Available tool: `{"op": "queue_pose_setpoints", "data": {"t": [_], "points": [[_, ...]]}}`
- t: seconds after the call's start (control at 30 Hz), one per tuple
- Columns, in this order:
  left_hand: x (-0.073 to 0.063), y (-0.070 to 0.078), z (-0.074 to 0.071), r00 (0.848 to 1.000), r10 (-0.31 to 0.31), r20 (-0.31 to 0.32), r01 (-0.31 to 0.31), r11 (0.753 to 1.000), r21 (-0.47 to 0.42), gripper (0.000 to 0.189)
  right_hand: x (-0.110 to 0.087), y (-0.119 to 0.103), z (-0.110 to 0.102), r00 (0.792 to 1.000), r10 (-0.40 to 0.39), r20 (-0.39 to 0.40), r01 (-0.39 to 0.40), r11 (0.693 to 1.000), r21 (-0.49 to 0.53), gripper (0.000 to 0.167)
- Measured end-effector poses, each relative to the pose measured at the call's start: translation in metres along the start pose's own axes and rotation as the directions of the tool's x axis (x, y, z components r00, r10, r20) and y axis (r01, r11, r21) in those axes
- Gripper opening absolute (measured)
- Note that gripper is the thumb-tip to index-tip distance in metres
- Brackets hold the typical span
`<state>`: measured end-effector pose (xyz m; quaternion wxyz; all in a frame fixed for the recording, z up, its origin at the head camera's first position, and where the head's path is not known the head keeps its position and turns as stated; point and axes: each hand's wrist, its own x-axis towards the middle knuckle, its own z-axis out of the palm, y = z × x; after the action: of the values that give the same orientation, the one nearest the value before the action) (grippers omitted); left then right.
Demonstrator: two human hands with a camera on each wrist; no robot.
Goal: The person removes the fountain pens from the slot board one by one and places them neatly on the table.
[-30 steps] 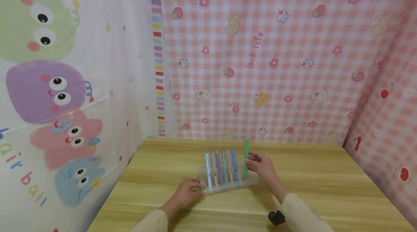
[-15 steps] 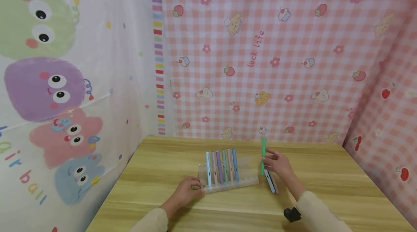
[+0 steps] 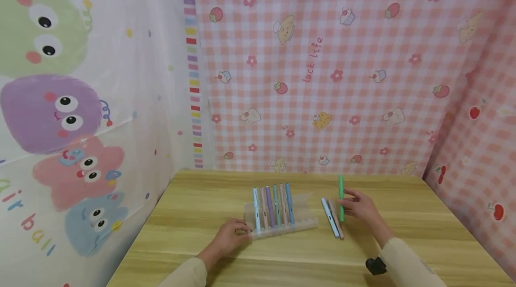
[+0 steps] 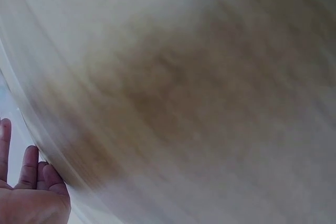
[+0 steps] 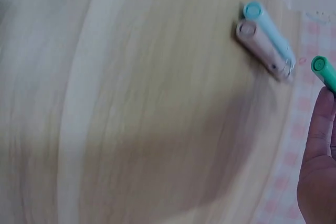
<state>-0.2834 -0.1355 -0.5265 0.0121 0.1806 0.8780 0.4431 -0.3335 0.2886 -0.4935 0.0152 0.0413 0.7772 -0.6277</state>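
Observation:
My left hand (image 3: 230,237) holds the left end of a clear plastic pen rack (image 3: 304,224). Several slim pens in light blue, pinkish beige, purple, green and blue lean side by side in the rack, such as the purple pen (image 3: 270,206). To the right, my right hand (image 3: 360,206) pinches a bright green pen (image 3: 341,198) upright between thumb and fingers. Just left of it, a light blue pen (image 3: 330,218) and a pinkish-beige pen (image 3: 336,220) lie together on the table. The left wrist view shows part of the left hand (image 4: 34,198), but not its contact with the rack.
The wood-grain table (image 3: 201,197) is backed by a pink checked cloth (image 3: 314,99), with a cartoon-print sheet (image 3: 141,76) on the left. A black object (image 3: 376,266) is by the right sleeve.
My right hand has lifted the green pen off the rack's right end and carried it right, past the two lying pens, which now show fully. The left hand has stayed put.

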Motion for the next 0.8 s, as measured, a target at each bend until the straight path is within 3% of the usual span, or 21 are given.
{"op": "queue_pose_setpoints", "data": {"t": [0.37,0.63,0.8], "points": [[-0.001,0.001,0.0,1.0,0.03,0.003,-0.03,1.0,-0.002,0.016,-0.003,0.014,-0.021,0.999,0.04,0.034,-0.039,0.998,-0.042,0.058],[0.0,0.001,0.0,1.0,0.026,0.003,-0.026,1.0,0.003,0.015,-0.002,0.024,-0.022,0.995,0.099,0.017,-0.099,0.994,-0.044,0.057],[0.001,0.001,0.0,1.0,0.019,0.006,-0.019,1.0,0.007,0.016,-0.002,0.03,-0.02,0.993,0.114,0.041,-0.114,0.993,0.019,0.06]]}}
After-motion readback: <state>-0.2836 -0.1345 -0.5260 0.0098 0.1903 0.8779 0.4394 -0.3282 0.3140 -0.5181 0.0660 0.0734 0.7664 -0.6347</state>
